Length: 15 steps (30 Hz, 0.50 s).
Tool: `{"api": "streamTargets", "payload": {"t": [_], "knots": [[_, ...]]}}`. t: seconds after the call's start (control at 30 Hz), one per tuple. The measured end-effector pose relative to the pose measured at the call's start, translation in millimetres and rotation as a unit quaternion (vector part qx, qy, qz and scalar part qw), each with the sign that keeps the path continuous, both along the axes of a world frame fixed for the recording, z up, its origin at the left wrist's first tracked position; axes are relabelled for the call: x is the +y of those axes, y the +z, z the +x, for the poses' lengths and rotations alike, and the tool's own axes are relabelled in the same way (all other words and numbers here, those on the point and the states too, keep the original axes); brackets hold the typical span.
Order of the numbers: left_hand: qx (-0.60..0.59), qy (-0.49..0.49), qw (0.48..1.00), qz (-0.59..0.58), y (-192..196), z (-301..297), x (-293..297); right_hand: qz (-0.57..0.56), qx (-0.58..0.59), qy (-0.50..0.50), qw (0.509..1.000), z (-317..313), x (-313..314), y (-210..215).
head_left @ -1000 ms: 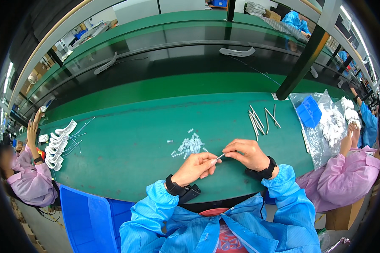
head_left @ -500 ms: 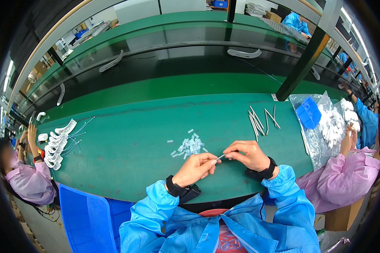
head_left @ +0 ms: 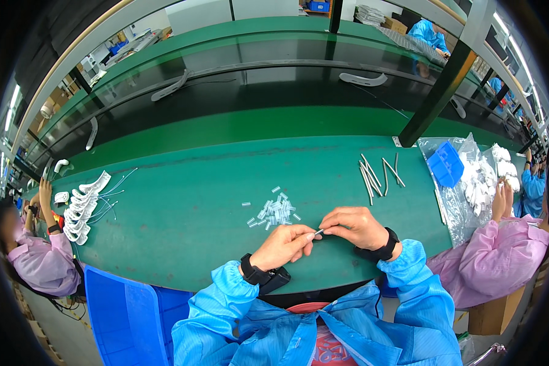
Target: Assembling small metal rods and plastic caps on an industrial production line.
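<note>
My left hand (head_left: 285, 246) and my right hand (head_left: 352, 226) meet over the near edge of the green table (head_left: 195, 207). Between their fingertips they pinch a thin pale rod (head_left: 319, 232). Both wrists wear dark bands, and blue sleeves cover my forearms. Just beyond my hands, a small heap of short clear tube pieces (head_left: 274, 213) lies on the table. Several longer pale rods (head_left: 377, 175) lie to the right of it.
A clear bag with a blue tray (head_left: 446, 165) and white parts sits far right, by a person in pink (head_left: 500, 256). Another person in pink (head_left: 33, 250) works at the left beside a row of white curved parts (head_left: 82, 206). A dark conveyor belt (head_left: 256, 79) runs behind.
My hands have stayed together at the same spot, with only slight finger movement on the rod. The person at the left has shifted their raised hand.
</note>
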State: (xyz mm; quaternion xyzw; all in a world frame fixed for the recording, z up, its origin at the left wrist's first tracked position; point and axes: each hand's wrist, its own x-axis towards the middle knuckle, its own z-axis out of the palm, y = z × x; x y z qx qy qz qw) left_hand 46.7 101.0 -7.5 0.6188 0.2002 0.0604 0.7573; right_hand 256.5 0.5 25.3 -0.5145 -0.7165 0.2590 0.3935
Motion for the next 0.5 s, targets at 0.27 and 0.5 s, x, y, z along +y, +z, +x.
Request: {"api": "streamTargets", "payload": {"t": [0.27,0.5], "knots": [[-0.011,0.022,1.000,0.003,-4,0,-3,-0.015,-0.039,-0.036,0.998,-2,-5,7],[0.004,0.010,1.000,0.020,-1,1,-2,0.022,-0.011,-0.020,0.999,-10,-5,-7]]}}
